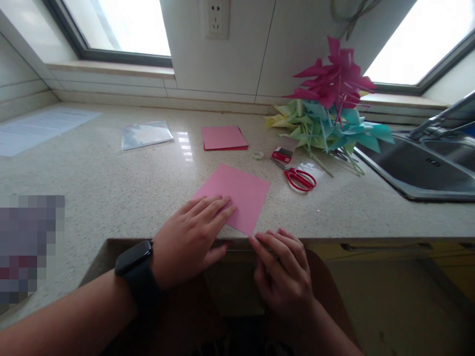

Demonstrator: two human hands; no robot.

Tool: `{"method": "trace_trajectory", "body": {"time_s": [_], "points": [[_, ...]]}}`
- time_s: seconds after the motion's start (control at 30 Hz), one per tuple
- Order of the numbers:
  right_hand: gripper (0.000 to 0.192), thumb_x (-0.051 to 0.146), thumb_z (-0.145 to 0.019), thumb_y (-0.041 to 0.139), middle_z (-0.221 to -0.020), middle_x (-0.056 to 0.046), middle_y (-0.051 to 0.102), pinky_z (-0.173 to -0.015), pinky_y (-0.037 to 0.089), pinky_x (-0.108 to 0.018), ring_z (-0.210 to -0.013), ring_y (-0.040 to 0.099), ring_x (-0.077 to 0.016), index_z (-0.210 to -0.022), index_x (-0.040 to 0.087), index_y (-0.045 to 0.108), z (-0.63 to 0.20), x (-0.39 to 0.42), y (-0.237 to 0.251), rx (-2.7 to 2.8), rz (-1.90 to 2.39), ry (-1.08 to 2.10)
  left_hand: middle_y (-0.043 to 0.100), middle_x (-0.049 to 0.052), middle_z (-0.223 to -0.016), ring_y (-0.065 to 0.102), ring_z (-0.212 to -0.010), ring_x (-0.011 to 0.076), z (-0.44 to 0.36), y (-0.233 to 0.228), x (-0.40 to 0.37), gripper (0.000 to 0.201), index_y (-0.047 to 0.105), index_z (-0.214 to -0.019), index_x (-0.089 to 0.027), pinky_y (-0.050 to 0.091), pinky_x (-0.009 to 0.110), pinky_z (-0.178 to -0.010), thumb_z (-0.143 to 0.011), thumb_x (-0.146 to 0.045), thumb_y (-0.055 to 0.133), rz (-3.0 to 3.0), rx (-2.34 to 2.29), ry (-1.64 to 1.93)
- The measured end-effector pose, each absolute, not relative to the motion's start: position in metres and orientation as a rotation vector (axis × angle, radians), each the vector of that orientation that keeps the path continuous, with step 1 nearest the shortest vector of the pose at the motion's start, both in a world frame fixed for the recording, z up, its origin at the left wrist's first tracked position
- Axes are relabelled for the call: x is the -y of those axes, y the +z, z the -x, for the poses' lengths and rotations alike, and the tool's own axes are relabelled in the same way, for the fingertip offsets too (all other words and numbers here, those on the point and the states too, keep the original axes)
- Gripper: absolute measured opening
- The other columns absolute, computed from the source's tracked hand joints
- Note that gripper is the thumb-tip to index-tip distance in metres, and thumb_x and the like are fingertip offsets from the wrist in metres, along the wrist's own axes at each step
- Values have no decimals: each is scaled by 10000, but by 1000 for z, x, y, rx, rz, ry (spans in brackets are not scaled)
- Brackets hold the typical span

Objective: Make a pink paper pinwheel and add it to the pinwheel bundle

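Note:
A square pink sheet of paper (247, 190) lies turned on the speckled counter, one corner at the front edge. My left hand (195, 232) rests flat across its left side, fingers stretched out and thumb off the edge. At the near corner is my right hand (284, 269), its fingers bent and close together, with the index fingertip at the paper's tip. Its thumb is partly hidden below. Behind the sheet sits a small stack of pink and red paper (224, 137). Red-handled scissors (300, 179) lie to the right.
A tape roll (257, 155) and small red box (282, 154) lie near the scissors. Coloured paper pinwheels (336, 84) are heaped by the steel sink (441, 163). A clear packet (146, 134) and printed sheet (48, 126) lie left. A blurred patch covers the left edge.

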State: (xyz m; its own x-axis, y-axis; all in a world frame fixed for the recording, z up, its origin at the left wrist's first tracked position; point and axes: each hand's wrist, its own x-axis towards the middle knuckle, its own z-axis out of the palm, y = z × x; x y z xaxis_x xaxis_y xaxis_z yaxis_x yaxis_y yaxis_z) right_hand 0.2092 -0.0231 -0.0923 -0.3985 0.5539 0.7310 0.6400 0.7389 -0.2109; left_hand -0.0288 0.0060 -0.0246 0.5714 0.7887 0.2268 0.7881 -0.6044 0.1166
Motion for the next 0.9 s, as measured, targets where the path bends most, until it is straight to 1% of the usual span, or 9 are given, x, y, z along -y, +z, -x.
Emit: {"method": "trace_trajectory", "body": {"time_s": [0.13, 0.4, 0.73, 0.9], "points": [[598, 23, -789, 611, -1227, -86, 663, -1067, 453, -520, -1137, 566, -280, -1360, 198, 596, -207, 23, -91, 2088, 915, -139, 468, 118, -1530, 435, -1389, 302, 29, -25, -6, 653, 424, -1478, -172, 352, 501, -1157, -893, -366, 638, -2798, -1399, 386], [483, 40, -813, 625, -1182, -85, 670, -1044, 476, -510, -1108, 582, -261, -1277, 171, 651, -203, 23, -88, 2051, 929, -184, 463, 107, -1537, 428, -1400, 291, 27, -24, -5, 642, 428, -1476, -168, 352, 497, -1165, -895, -347, 638, -2807, -1406, 368], [469, 27, -814, 596, -1243, -95, 658, -1069, 454, -550, -1175, 574, -279, -1261, 151, 658, -206, 27, -92, 2078, 903, -168, 494, 104, -1510, 449, -1375, 290, 28, -23, -3, 614, 453, -1452, -172, 364, 499, -1150, -892, -337, 642, -2793, -1408, 392], [486, 30, -808, 600, -1258, -101, 657, -1080, 448, -547, -1191, 571, -279, -1276, 148, 651, -206, 29, -95, 2078, 913, -194, 477, 99, -1524, 429, -1387, 283, 28, -23, -4, 604, 449, -1457, -172, 347, 493, -1159, -904, -340, 623, -2798, -1414, 371]]}}
